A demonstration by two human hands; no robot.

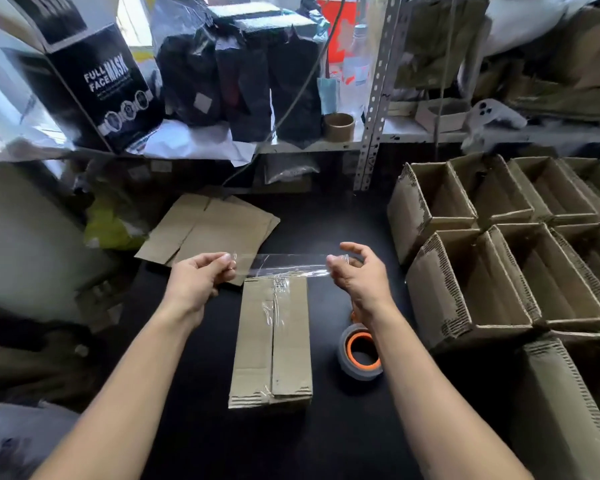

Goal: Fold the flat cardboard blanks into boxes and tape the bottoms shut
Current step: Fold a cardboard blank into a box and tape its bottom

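A folded cardboard box [272, 341] stands bottom-up on the black table [194, 393], with clear tape running along its centre seam. Above its far edge a strip of clear tape [284, 264] is stretched crosswise. My left hand [201, 278] pinches the strip's left end and my right hand [357, 271] pinches its right end. The strip hangs just above the box's far end. A tape roll with an orange core [361, 355] lies on the table right of the box, under my right forearm.
Flat cardboard blanks [208, 230] lie stacked at the far left of the table. Several open finished boxes [499, 258] crowd the right side. A metal shelf [291, 143] with black bags, a black mask box and an empty tape core runs along the back.
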